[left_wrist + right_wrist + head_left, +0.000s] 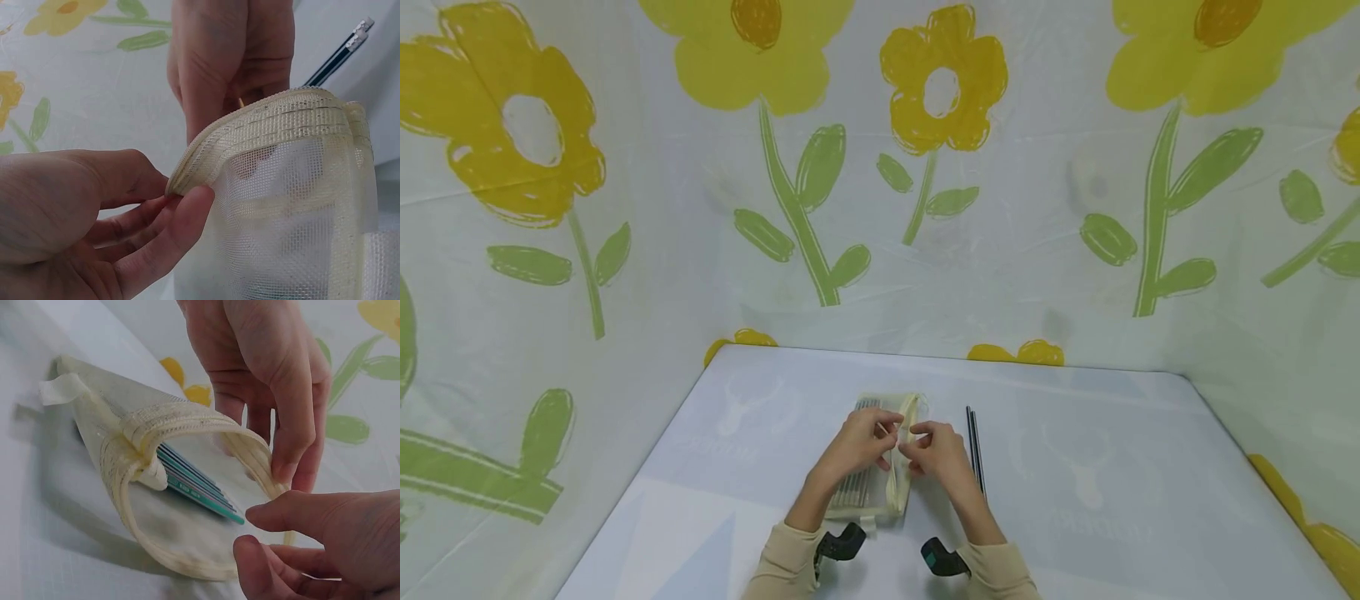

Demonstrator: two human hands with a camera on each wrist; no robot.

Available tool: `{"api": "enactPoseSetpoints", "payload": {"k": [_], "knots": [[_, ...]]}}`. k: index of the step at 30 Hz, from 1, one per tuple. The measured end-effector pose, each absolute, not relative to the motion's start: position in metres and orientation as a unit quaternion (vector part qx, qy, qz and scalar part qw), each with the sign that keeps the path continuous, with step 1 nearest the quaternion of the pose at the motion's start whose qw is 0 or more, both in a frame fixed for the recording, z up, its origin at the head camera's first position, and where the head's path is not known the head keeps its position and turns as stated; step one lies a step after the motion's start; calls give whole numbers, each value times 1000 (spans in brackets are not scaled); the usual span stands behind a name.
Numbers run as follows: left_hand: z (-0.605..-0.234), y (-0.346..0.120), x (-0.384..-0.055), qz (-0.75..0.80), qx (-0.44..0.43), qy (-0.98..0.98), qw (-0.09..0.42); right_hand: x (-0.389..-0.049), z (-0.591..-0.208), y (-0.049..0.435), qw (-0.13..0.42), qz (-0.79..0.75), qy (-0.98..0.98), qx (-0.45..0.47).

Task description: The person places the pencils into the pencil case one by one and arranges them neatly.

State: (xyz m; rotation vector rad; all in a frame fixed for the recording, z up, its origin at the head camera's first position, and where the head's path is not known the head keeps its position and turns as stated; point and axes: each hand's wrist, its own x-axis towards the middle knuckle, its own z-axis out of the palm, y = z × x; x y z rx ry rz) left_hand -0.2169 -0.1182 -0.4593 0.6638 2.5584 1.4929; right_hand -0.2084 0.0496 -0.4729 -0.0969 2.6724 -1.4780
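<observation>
A cream mesh zip pouch [112, 434] lies on the table in front of me, its zipped mouth spread wide. Several pencils [190, 484] show inside it, one of them teal. With thumb and fingers my left hand [69, 219] pinches the edge of the zip [206, 140]. My right hand [337, 544] is at the mouth, thumb and forefinger apart with nothing between them. In the right wrist view its thumb tip appears beside the end of the teal pencil. The head view has both hands close together over the pouch, left hand [863, 437] and right hand [936, 450].
Two dark pencils [973, 442] lie side by side on the white table [1112, 467], just right of the pouch and partly behind my right forearm. A small white tag [59, 390] sticks out from the pouch. Flower-printed cloth [970, 250] surrounds the table.
</observation>
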Motion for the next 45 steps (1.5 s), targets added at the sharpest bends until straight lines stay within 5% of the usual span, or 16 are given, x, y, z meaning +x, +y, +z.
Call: {"api": "enactPoseSetpoints", "payload": {"k": [23, 45], "knots": [[-460, -118, -215, 492, 212, 842, 57, -192, -490, 142, 6, -381, 923, 53], [-460, -119, -215, 496, 207, 840, 69, -194, -493, 168, 3, -395, 916, 69]]}}
